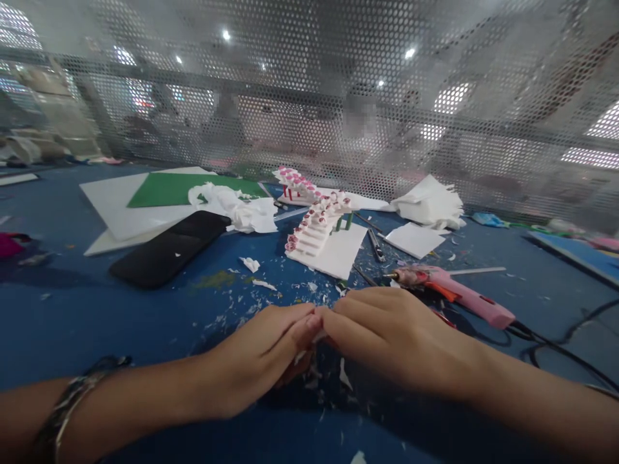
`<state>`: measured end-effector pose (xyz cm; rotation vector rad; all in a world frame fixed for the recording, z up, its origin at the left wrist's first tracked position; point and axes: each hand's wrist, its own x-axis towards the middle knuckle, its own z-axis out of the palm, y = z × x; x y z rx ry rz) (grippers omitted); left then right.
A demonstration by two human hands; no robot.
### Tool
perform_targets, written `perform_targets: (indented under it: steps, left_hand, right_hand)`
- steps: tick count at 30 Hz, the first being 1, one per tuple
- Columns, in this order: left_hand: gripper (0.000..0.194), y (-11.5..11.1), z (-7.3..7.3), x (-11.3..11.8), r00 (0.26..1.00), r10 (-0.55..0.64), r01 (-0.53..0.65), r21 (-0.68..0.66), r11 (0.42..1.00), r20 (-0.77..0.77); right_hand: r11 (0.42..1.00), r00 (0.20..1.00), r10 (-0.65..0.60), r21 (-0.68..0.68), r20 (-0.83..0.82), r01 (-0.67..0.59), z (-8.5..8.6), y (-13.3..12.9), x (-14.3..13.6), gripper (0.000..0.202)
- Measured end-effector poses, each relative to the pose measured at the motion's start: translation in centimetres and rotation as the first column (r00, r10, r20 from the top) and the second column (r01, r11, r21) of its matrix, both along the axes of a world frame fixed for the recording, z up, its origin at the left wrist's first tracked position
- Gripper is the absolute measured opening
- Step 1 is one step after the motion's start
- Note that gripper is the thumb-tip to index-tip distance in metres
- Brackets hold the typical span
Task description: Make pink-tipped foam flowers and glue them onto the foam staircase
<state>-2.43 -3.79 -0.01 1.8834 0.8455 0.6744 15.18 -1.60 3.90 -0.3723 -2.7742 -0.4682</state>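
Observation:
My left hand (264, 351) and my right hand (387, 335) meet at their fingertips low in the middle, above the blue table (72, 335). Both have their fingers closed; a small whitish bit shows between them, too hidden to make out. Beyond them stands a small white staircase model (314, 232) with pink and dark red flowers along its edges, on a white base. Behind it is a similar model (297, 182) with red posts. A pink glue gun (464, 293) lies right of my right hand, its nozzle pointing left.
A black phone (169, 251) lies at the left, near white and green sheets (169, 190) and crumpled tissue (242, 206). Stacked tissues (430, 201), a white card (414, 240) and a cutter (375, 245) are at the right. Scraps litter the table. A perforated metal screen (300, 96) stands behind.

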Motion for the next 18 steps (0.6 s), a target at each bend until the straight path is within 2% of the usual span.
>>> perform_targets:
  steps: [4, 7, 11, 14, 18]
  left_hand:
    - [0.039, 0.01, -0.14, 0.10, 1.000, -0.001, 0.003, -0.079, 0.997, 0.017]
    - [0.037, 0.04, -0.15, 0.19, 0.997, 0.001, 0.011, -0.163, 0.987, 0.078]
    - [0.032, 0.12, -0.17, 0.34, 0.988, 0.012, 0.027, -0.246, 0.969, 0.155]
    - [0.027, 0.16, -0.18, 0.39, 0.986, 0.017, 0.029, -0.264, 0.964, 0.168]
    - [0.026, -0.03, 0.07, 0.39, 0.984, 0.015, 0.037, -0.292, 0.956, 0.176]
  right_hand:
    - [1.000, 1.000, 0.005, 0.007, -0.014, -0.005, 0.20, -0.31, 0.03, 0.033]
    - [0.999, 1.000, -0.020, -0.041, -0.021, 0.019, -0.04, -0.29, 0.29, 0.029]
    - [0.965, 0.988, -0.089, -0.255, -0.123, 0.055, -0.38, -0.24, 0.62, 0.018]
    - [0.897, 0.963, -0.172, -0.437, -0.209, 0.065, -0.29, -0.35, 0.68, 0.034]
    - [0.842, 0.952, -0.135, -0.539, -0.274, -0.036, -0.14, -0.60, 0.53, 0.016]
